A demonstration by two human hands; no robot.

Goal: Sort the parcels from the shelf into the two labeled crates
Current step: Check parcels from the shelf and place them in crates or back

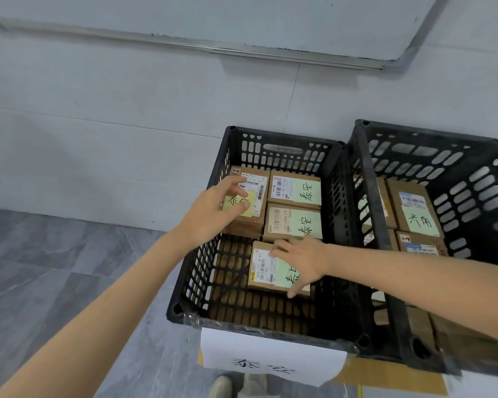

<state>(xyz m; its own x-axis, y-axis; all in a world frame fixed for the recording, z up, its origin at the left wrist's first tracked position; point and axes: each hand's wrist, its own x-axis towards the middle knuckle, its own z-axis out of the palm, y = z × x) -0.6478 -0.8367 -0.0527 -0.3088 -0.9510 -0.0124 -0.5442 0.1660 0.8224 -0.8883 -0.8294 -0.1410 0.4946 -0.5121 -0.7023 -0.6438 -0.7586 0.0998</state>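
Side by side and touching on the grey tiled floor (55, 268): two black perforated plastic crates. In the left crate (256, 323), four brown cardboard parcels, each with a printed shipping label and a handwritten green or yellow note. Over the parcel in the far left corner (255, 222), the left hand (213, 214), fingers loose and spread wide, thumb touching the yellow note, gripping nothing. Flat on the parcel nearest the front edge (263, 268), the right hand (302, 259), fingers straight and splayed, thumb at the parcel's near edge. Along the far right side, two more parcels, touching, the rear parcel (295, 189) just behind the middle parcel (291, 224). Taped to the left crate's front edge, a white paper sign (270, 357) with handwritten characters. In the right crate (472, 173), more brown parcels with notes, among them a green-noted parcel (417, 214).
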